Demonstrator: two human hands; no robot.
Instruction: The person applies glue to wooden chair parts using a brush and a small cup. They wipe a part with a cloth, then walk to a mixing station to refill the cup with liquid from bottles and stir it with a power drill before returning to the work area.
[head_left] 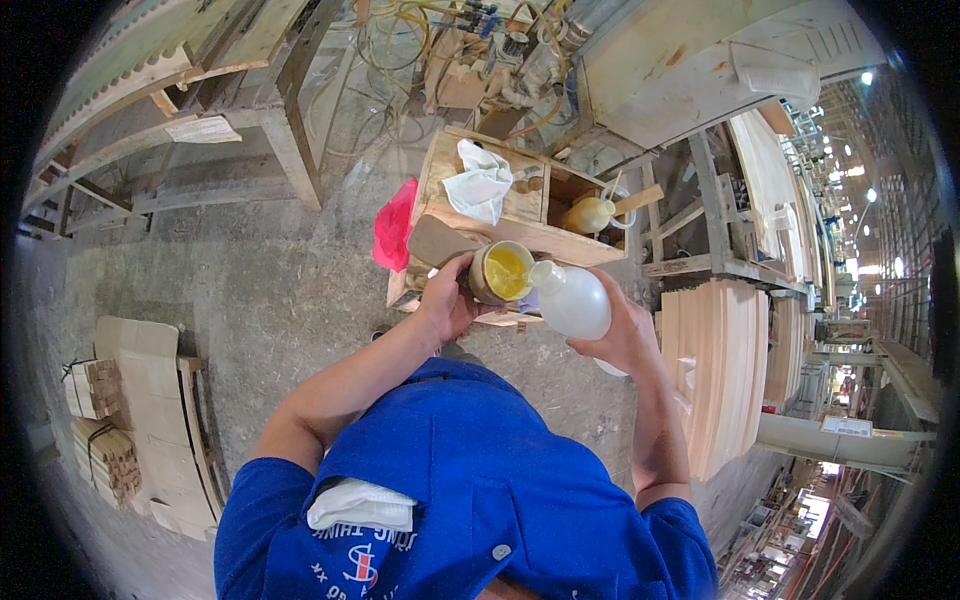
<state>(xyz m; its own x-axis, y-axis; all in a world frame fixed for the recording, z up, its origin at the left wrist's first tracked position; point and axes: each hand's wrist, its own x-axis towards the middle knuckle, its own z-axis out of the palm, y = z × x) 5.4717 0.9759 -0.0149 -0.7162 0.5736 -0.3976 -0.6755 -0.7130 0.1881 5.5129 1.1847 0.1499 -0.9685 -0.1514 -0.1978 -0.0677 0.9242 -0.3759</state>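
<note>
My left hand [451, 300] is closed round the side of a cup [478, 272] with yellow liquid in it. In my right hand [632, 325] is a translucent white plastic bottle [577, 303], tipped so that its neck lies at the cup's rim. Whether liquid is running from the bottle I cannot make out. Just beyond both hands stands a wooden box [530, 232] with compartments. On it lies a white cloth [478, 182], and a bottle of yellowish liquid [588, 215] leans in its right compartment.
A pink-red cloth or bag [396, 225] hangs at the box's left side. Stacked pale boards [712, 370] stand to my right. A wooden rack [290, 150] is at the far left, with bundled wood strips [105, 460] nearer. Hoses [400, 40] and machinery lie beyond the box.
</note>
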